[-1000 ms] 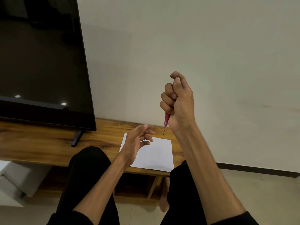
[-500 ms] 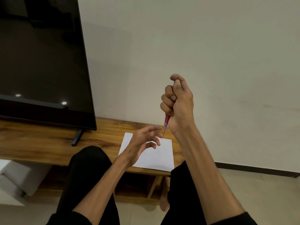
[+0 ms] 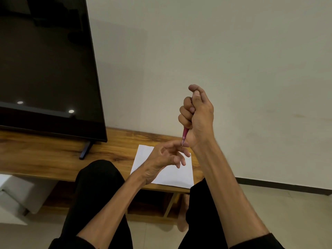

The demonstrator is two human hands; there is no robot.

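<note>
My right hand [image 3: 198, 115] is raised in a fist around a red pen [image 3: 185, 136], tip pointing down. My left hand [image 3: 166, 156] reaches up under it, index finger and thumb meeting at the pen's tip; the other fingers are loosely spread. Whether they pinch the tip or only touch it is hard to tell. Below both hands a blank white sheet of paper [image 3: 172, 175] lies flat on a low wooden bench [image 3: 53, 155].
A large black TV [image 3: 46, 69] stands on the bench at the left, its foot [image 3: 84, 150] near the paper. A pale wall is behind. My knees in black trousers are in front of the bench. A white box [image 3: 16, 193] sits on the floor, far left.
My left hand has risen from above the paper and moved right until its fingertips reach the pen's tip. My right hand with the pen has hardly moved.
</note>
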